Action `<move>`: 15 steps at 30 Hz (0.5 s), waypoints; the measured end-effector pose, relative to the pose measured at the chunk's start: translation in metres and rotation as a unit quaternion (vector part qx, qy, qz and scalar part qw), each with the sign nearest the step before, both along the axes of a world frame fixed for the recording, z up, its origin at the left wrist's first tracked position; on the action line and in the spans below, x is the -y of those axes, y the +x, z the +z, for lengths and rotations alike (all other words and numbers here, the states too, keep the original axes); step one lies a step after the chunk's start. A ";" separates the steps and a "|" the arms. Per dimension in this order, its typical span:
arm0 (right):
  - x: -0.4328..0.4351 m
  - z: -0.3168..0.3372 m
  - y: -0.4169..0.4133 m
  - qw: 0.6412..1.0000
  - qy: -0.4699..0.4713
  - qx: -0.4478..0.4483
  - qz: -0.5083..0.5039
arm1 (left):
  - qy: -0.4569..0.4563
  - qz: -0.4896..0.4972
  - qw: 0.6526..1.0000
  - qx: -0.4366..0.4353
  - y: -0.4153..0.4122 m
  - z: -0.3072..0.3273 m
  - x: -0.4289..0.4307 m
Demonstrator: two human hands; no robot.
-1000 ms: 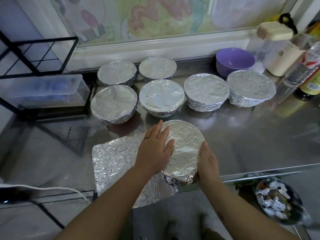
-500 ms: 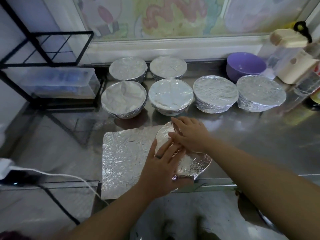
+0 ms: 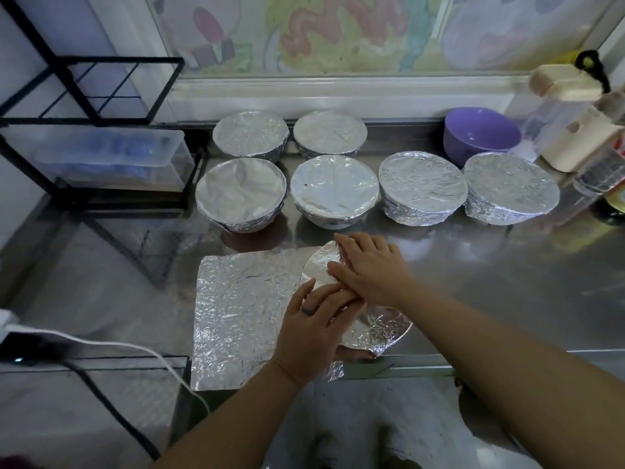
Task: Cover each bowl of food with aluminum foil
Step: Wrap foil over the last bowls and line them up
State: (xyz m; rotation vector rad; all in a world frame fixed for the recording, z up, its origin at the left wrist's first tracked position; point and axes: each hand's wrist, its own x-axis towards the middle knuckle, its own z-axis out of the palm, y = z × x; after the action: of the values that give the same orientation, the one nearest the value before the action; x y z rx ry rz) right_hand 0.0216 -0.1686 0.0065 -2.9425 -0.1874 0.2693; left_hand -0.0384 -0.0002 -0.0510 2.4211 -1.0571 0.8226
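At the near edge of the table [image 3: 507, 265], the last bowl [image 3: 378, 330] is being sealed under a foil sheet [image 3: 243, 306]. A second ago the right hand [image 3: 368, 269] was tucking foil down the bowl's right side. It has since crossed over the top and now lies flat on the far left part of the rim, over the fingers of the left hand [image 3: 314, 330]. Neither grip closes on anything: both hands press the foil with fairly straight fingers.

We read this as the work moving from the finished right side to the left. There the spare foil spreads flat on the table, not yet folded down. Six covered bowls [image 3: 333, 191] stand in two rows behind, so the task looks close to done.

The bowl and its food are hidden under foil and hands. The left fingertips are lost beneath the right hand, and the wrist blocks the near rim, so we cannot tell how far the tuck runs there. Whether the purple bowl [image 3: 480, 137] at the back holds food is unclear. The bottles at far right are cut off.
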 end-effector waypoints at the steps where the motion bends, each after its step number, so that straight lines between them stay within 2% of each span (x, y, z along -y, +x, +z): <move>1: 0.001 0.001 0.000 1.000 0.005 -0.004 -0.011 | 0.007 0.002 1.000 -0.001 0.001 0.000 -0.002; 5: 0.018 0.007 -0.001 0.989 0.039 -0.039 -0.139 | 0.072 0.054 0.993 -0.079 0.017 0.005 -0.020; 7: 0.036 0.004 -0.001 0.979 0.053 -0.059 -0.188 | 0.072 0.084 0.980 -0.168 0.023 0.008 -0.030; 9: 0.048 0.003 -0.001 0.972 0.072 -0.067 -0.211 | 0.046 0.074 0.957 -0.278 0.022 0.008 -0.037; 12: 0.048 0.004 -0.004 0.970 0.115 -0.048 -0.211 | -0.109 0.051 0.891 -0.437 0.011 0.016 -0.036; 15: 0.041 0.001 -0.010 0.970 0.154 -0.029 -0.189 | -0.324 0.079 0.770 -0.543 0.008 0.037 -0.014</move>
State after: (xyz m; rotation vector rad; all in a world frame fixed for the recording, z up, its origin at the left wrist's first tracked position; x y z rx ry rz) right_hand 0.0119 -0.2095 0.0077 -2.5888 0.3098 0.2427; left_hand -0.0306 0.0134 -0.0139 1.8299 -0.0589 -0.2448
